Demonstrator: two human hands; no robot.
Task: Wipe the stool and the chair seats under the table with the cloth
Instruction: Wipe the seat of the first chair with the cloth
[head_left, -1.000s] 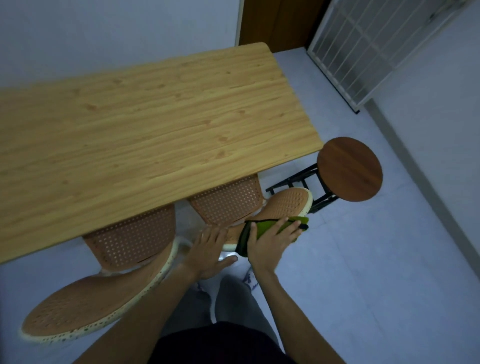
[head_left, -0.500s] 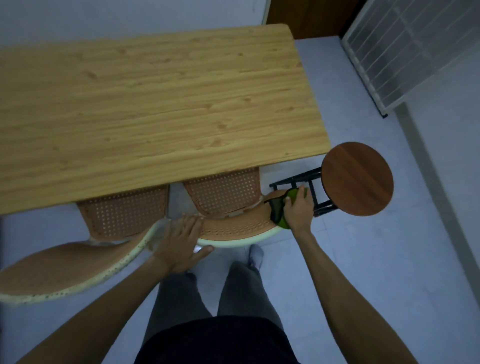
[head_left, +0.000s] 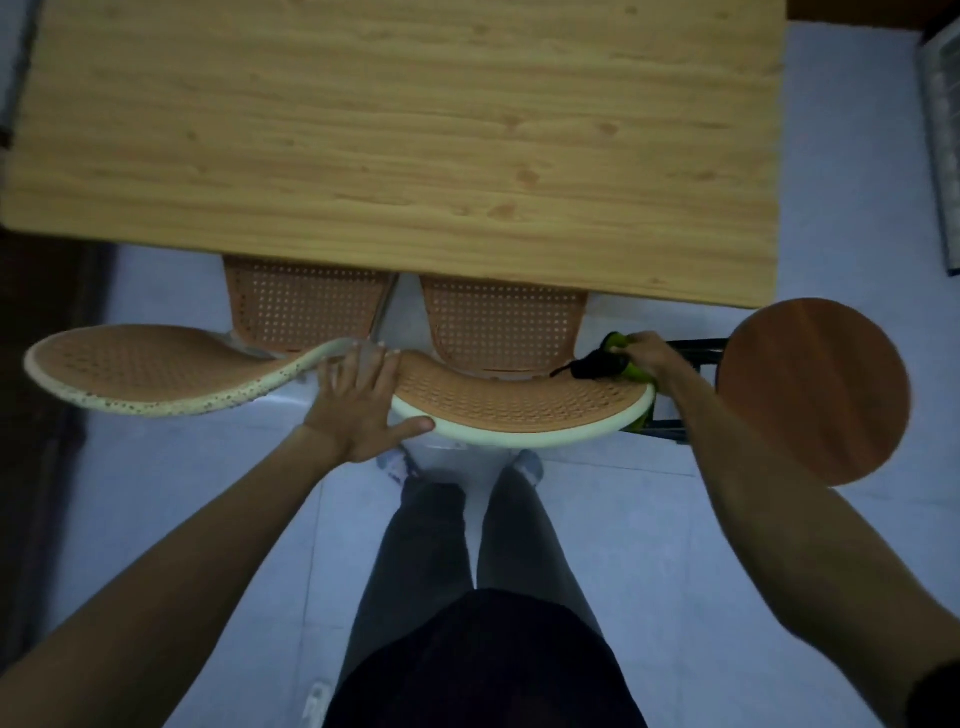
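Note:
Two orange perforated chairs stand pushed under the wooden table (head_left: 395, 130). My right hand (head_left: 649, 356) is closed on a green and black cloth (head_left: 605, 361) at the right end of the right chair's curved backrest (head_left: 519, 410). My left hand (head_left: 361, 400) rests flat with spread fingers on the left end of that backrest, where it meets the left chair's backrest (head_left: 140, 369). The right chair seat (head_left: 501, 322) and the left chair seat (head_left: 304, 309) show partly under the table edge. A round brown stool (head_left: 815, 389) stands to the right.
The stool's black metal frame (head_left: 693, 348) sits just behind my right hand. My legs and feet (head_left: 467, 519) are on the pale tiled floor (head_left: 675, 545) right behind the chairs. A white grille (head_left: 940, 130) leans at the far right edge.
The view has tilted to look straight down. My right hand with the cloth stays at the backrest's right end; my left hand has stayed on its left end.

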